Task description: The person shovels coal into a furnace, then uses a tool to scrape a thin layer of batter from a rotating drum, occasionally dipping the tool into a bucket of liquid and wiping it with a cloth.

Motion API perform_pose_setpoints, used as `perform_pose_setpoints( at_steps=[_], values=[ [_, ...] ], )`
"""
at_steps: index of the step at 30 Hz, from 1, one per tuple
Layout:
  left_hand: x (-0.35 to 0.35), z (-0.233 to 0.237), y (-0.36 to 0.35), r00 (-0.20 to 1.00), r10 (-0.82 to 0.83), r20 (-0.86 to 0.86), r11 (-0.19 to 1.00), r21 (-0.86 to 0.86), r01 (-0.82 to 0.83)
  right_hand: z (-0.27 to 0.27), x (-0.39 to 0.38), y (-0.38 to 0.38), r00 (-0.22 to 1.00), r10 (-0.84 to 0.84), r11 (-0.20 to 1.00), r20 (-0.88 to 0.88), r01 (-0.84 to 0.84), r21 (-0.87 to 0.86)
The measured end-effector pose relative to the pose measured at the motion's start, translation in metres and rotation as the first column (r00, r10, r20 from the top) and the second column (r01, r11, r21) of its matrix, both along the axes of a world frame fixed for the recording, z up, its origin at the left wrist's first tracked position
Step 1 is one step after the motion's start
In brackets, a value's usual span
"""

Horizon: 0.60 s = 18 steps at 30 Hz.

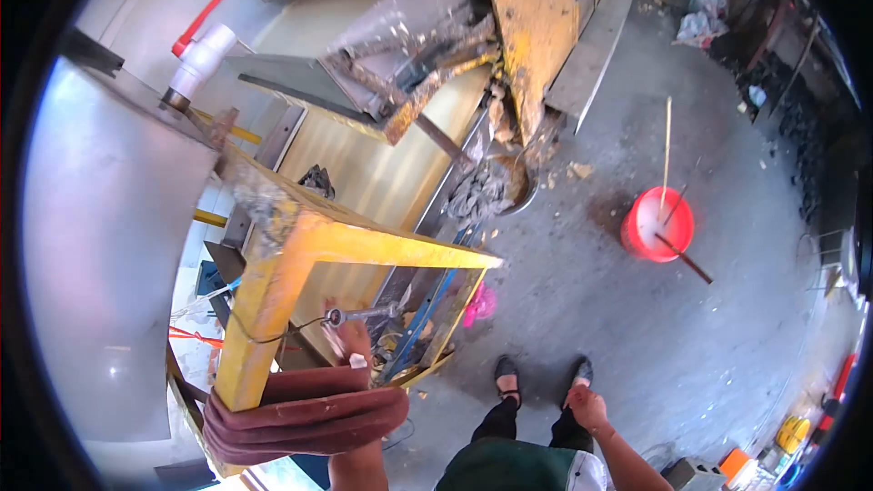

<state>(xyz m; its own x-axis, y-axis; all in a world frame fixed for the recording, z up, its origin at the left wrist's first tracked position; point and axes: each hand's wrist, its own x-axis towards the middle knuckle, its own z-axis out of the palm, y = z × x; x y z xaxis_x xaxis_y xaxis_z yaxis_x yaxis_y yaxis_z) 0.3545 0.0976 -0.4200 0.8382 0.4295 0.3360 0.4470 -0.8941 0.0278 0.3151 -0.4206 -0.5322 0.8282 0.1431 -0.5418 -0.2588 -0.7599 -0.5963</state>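
Inside the yellow metal frame (391,247), my left hand (353,343) is right by a metal wrench (366,313). Its fingers are blurred and partly behind the wrench, so their grip does not show clearly. A small white patch sits on this hand. Over the frame's lower bar hangs a folded maroon cloth (305,423), with my left forearm passing beneath it. A thin wire loops around the yellow post near the wrench. My right hand (589,407) is held in front of my legs with curled fingers; whatever may be inside them is hidden.
On the grey floor stands a red bucket (631,235) of whitish liquid with sticks in it. A pink bag (479,305) lies by the frame. A valve with a red handle (198,25) is upper left. Tools and an orange item (734,465) lie lower right.
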Motion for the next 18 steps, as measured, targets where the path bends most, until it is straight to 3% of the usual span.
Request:
perform_pose_setpoints(
  at_steps=[1,3,5,6,7,8,9,11,14,17,18],
  values=[
    [-0.013,-0.010,-0.029,0.989,0.146,-0.031,0.978,-0.148,-0.149,0.003,0.004,-0.003,1.000,0.018,1.000,0.009,-0.018,0.018],
    [-0.045,-0.002,-0.082,0.997,-0.024,0.070,0.908,-0.415,0.051,0.009,0.012,-0.008,0.997,0.054,0.996,0.047,-0.057,0.074],
    [-0.082,0.010,-0.131,0.997,-0.012,-0.070,0.616,-0.787,-0.048,0.034,0.033,-0.005,0.994,0.098,0.989,0.040,-0.102,0.107],
    [-0.132,-0.033,-0.132,0.991,-0.069,-0.119,0.641,-0.766,-0.048,0.050,0.045,0.001,0.990,0.142,0.979,0.007,-0.142,0.145],
    [-0.163,-0.071,-0.126,0.978,-0.121,-0.169,0.665,-0.745,-0.047,0.078,0.060,0.010,0.970,0.228,0.968,0.085,-0.236,0.090],
    [-0.170,-0.046,-0.133,0.964,0.097,-0.249,0.245,-0.932,-0.266,0.094,0.071,0.016,0.964,0.240,0.965,0.118,-0.250,0.079],
    [-0.179,-0.012,-0.142,0.887,0.235,-0.399,-0.264,-0.904,-0.336,0.107,0.083,0.023,0.946,0.302,0.942,0.117,-0.315,0.118],
    [-0.183,0.034,-0.137,0.824,0.427,-0.371,-0.261,-0.924,-0.280,0.143,0.104,0.041,0.908,0.389,0.901,0.153,-0.410,0.144],
    [-0.175,0.099,-0.120,0.746,0.663,-0.057,-0.226,-0.966,0.127,0.206,0.126,0.081,0.871,0.454,0.852,0.186,-0.486,0.194],
    [-0.153,0.153,-0.116,0.679,0.731,0.070,-0.178,-0.941,0.288,0.242,0.126,0.126,0.713,0.627,0.724,0.314,-0.682,0.104],
    [-0.148,0.159,-0.118,0.649,0.754,0.097,-0.165,-0.929,0.330,0.254,0.125,0.143,0.593,0.681,0.640,0.430,-0.767,0.046]
  ],
)
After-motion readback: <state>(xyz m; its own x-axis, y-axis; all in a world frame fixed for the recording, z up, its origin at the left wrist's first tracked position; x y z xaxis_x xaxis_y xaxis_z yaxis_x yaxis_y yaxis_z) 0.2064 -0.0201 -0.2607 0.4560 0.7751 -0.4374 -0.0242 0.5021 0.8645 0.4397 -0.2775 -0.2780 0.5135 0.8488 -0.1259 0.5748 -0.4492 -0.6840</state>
